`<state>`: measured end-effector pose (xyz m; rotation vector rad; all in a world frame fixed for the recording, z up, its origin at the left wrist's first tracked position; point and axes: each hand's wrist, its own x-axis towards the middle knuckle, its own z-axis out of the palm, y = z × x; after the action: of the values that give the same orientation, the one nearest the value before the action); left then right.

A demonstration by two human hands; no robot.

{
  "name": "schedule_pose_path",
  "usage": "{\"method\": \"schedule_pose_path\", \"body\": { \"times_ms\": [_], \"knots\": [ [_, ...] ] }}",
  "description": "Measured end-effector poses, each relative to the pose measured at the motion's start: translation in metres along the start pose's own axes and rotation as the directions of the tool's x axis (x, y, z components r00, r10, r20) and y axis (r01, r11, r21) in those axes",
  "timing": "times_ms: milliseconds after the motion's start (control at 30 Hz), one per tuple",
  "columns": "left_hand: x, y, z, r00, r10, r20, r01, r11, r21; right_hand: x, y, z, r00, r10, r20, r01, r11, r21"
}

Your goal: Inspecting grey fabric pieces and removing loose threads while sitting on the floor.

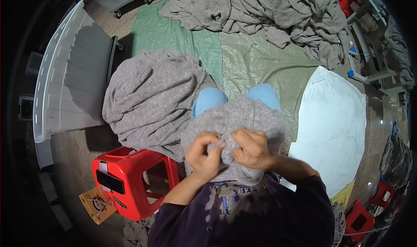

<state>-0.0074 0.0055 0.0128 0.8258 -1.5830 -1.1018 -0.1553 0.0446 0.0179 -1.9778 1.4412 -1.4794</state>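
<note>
A: State the position of the hands.

B: The left hand (205,153) and the right hand (252,149) are close together over the lap. Both pinch the same gray sweater (236,121). The fingertips (219,142) of the left hand nearly meet those of the right at one small fold of knit.

A: Why is the grip that tight?

B: A judgement: a close two-handed pinch stretches a small patch of fabric flat, which suits inspection or work on a single spot. What lies between the fingertips is too small to tell.

A: Where does the sweater rest?

B: It is draped over the knees (210,99), which are in light blue trousers. The lap supports the bulk, so the hands carry only the pinched part.

A: What is nearby?

B: A heap of gray knitwear (152,95) lies just beside the left knee, within reach. A red stool (130,177) stands below it, with a small orange card (97,203) at its lower left corner. A white bin (69,77) stands farther left. A green tarp (243,60) covers the floor ahead. A second pile of gray garments (269,8) lies at its far edge. A white sheet (332,121) lies at the right.
</note>
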Motion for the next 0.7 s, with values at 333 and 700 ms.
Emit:
{"method": "schedule_pose_path", "body": {
  "times_ms": [333,700],
  "knots": [
    [0.010,0.000,-0.014,0.813,-0.524,0.252,0.582,0.732,-0.355,-0.005,0.009,-0.013,0.970,-0.070,0.231,0.107,0.982,-0.154],
    [0.020,-0.004,-0.019,0.952,-0.054,0.303,0.068,0.997,-0.036,-0.001,0.017,-0.018,0.956,-0.048,0.290,0.053,0.999,-0.009]
  ]
}}
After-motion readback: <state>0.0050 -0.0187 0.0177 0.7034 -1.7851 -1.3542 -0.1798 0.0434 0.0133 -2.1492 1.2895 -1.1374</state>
